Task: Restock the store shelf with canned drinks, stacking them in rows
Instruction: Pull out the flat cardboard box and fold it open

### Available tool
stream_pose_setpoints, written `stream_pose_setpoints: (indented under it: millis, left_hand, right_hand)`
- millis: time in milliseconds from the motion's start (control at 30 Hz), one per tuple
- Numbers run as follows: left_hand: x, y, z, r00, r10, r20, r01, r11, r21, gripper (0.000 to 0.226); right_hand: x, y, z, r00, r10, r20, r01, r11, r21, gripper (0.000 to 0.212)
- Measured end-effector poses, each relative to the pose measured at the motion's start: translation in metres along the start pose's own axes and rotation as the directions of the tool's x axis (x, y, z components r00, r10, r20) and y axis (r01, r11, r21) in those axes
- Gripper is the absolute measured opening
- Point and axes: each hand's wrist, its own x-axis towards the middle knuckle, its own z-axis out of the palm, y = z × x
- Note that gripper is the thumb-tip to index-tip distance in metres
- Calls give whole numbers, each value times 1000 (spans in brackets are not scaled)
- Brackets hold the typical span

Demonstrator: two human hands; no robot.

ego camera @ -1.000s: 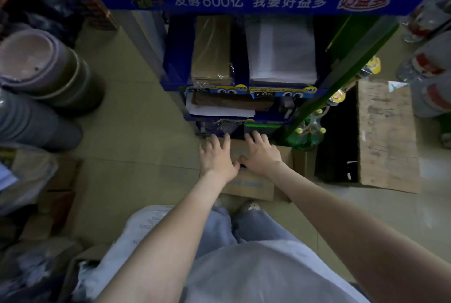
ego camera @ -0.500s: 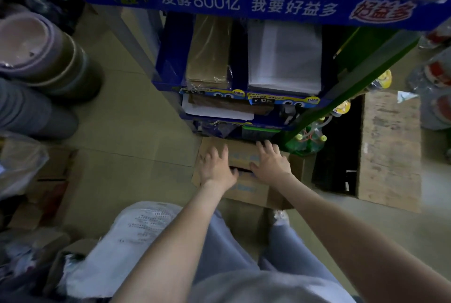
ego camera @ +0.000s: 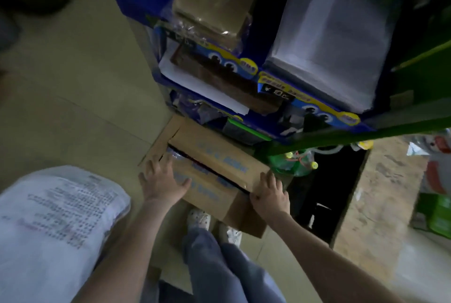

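Observation:
A brown cardboard box (ego camera: pixel 214 156) with blue print lies on the floor under the blue store shelf (ego camera: pixel 302 104). Its top flaps are parted along a dark slit, and something shiny shows inside at the left end. My left hand (ego camera: pixel 162 180) lies flat on the near flap at the box's left end, fingers spread. My right hand (ego camera: pixel 269 194) grips the box's right end at the flap edge. No cans are visible.
The shelf holds wrapped brown and white packs behind price labels. Green bottles with yellow caps (ego camera: pixel 295 164) stand right of the box. A large open carton (ego camera: pixel 380 195) sits further right. A white printed sack (ego camera: pixel 56 224) lies at my left. My feet (ego camera: pixel 212 224) are just before the box.
My hands have spread apart from the box's middle to its two ends. The flaps' slit now shows wider. The view has tilted and come closer to the box.

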Motion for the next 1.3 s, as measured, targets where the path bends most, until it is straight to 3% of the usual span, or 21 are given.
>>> stream_pose_setpoints:
  millis: [100, 233, 400, 600, 700, 933, 1067, 1200, 1300]
  left_hand:
    - [45, -12, 34, 999, -53, 3, 54, 996, -77, 95]
    - [90, -33, 71, 998, -61, -13, 61, 998, 13, 102]
    - [121, -36, 95, 997, -52, -50, 54, 998, 37, 109]
    - [121, -23, 101, 989, -51, -142, 52, 999, -2, 107]
    - [116, -21, 108, 990, -26, -142, 29, 999, 18, 105]
    - [120, -31, 124, 979, 14, -202, -7, 999, 33, 100]
    - [116, -27, 137, 954, 17, -301, -25, 999, -25, 98]
    - [101, -5, 158, 978, 148, -145, -171, 971, -165, 102]
    - [97, 9, 189, 980, 197, -12, -195, 962, -192, 105]
  right_hand:
    - [34, 2, 35, 999, 38, -15, -38, 999, -36, 73]
    - [73, 18, 79, 993, 107, -39, -111, 987, -118, 74]
    - [94, 33, 112, 985, 173, -7, -174, 984, -49, 79]
    - [101, 17, 125, 997, 58, 56, -62, 995, 78, 72]
    - [101, 8, 128, 997, 24, 74, -27, 998, 48, 68]
    - [145, -47, 145, 953, -255, 162, 272, 958, -93, 75]
    - [177, -68, 174, 917, -229, 326, 274, 956, -100, 70]
    - [194, -65, 184, 903, -242, 355, 322, 928, -187, 70]
    - [185, -50, 181, 921, -284, 269, 344, 914, -214, 72]
